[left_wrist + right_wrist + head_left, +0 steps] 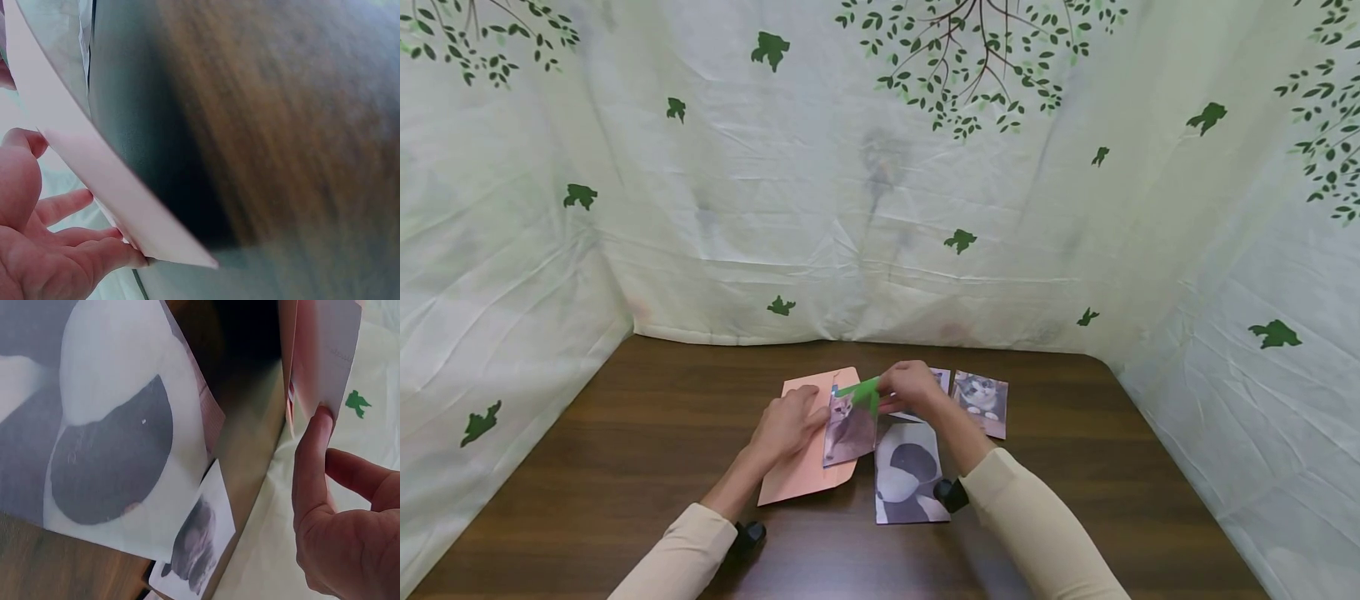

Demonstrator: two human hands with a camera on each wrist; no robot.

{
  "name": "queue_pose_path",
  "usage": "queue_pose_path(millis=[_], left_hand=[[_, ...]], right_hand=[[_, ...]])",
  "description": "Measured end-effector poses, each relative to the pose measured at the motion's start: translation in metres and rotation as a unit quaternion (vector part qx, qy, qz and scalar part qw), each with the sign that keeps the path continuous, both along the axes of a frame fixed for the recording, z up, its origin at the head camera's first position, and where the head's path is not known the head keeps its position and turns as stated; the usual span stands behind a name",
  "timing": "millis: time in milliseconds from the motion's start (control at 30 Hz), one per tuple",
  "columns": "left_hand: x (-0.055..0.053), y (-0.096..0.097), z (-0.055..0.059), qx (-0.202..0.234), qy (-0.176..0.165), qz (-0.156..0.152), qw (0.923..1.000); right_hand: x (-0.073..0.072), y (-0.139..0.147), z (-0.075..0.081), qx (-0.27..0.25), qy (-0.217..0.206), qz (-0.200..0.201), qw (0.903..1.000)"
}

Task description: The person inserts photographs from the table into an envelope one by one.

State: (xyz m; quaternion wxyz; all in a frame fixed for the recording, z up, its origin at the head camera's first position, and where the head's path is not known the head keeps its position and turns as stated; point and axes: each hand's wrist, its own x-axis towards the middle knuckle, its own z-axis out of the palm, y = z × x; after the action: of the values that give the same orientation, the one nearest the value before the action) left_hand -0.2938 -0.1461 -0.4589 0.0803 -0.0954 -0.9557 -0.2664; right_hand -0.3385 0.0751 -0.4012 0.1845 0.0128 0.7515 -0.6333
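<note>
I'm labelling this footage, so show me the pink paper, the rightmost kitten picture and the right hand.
Pink paper (805, 475): head view, lower part.
Rightmost kitten picture (980, 404): head view, middle.
Right hand (913, 388): head view, back of the hand.

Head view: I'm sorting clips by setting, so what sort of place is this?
Probably a makeshift booth for recording tabletop work: pale leaf-printed cloth hangs around three sides of a brown wood-grained table, and a small black device sits at each wrist.
</note>
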Motion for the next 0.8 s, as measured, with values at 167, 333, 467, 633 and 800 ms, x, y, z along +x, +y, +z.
queue_pose_path(millis=[167, 333, 467, 633, 800], left_hand=[[0.0, 0.001, 0.0, 0.002, 0.0, -0.003, 1.0], [-0.001, 0.002, 0.0, -0.003, -0.001, -0.002, 1.0], [-0.001, 0.001, 0.0, 0.0, -0.007, 0.005, 1.0], [-0.001, 0.001, 0.001, 0.001, -0.007, 0.001, 1.0], [0.0, 0.001, 0.001, 0.01, -0.01, 0.003, 0.9999]], right_hand=[[0.002, -0.004, -0.001, -0.003, -0.006, -0.002, 1.0], [0.002, -0.01, -0.003, 0.001, -0.004, -0.008, 1.0], [0.001, -0.015, -0.006, 0.005, -0.005, -0.007, 0.9999], [0.001, -0.021, -0.009, 0.001, -0.01, -0.009, 0.9999], [0.001, -0.026, -0.013, -0.013, -0.013, -0.015, 0.9997]])
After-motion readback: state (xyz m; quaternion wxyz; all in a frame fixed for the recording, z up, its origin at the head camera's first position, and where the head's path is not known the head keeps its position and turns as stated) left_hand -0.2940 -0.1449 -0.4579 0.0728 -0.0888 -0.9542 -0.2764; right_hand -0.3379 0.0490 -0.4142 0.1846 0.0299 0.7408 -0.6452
